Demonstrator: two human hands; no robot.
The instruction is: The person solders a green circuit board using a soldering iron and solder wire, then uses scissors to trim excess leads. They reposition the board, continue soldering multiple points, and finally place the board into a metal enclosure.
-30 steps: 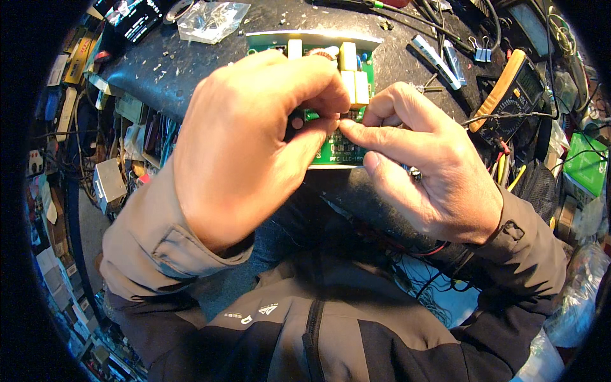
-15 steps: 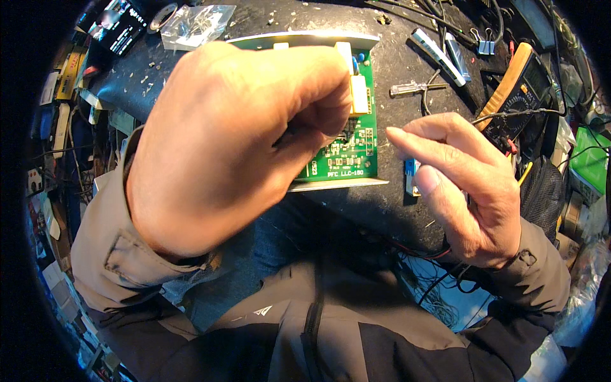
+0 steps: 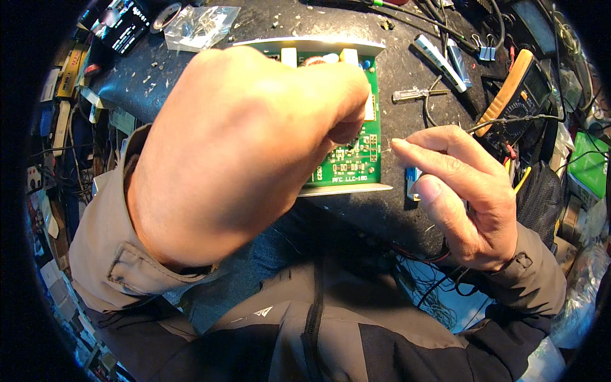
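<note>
A green circuit board in a metal-edged frame lies on the dark bench, partly covered by my left hand. That hand is bent over the board with its fingers curled down and closed. Its fingertips, and whatever they hold, are hidden behind it. White and yellow blocks and a copper coil show along the board's far part. Just right of the board is my right hand, forefinger stretched toward the board's edge and thumb apart from it. Behind its fingers a small blue-and-white piece is partly visible.
A clear-handled screwdriver, a white marker and a binder clip lie beyond my right hand. An orange-edged multimeter with cables stands at the right. Clear plastic bag, tape roll and a lit screen are at far left.
The view has shifted slightly. My left hand has moved a little over the board, uncovering the coil near its far edge. The right hand stays beside the board in much the same pose.
</note>
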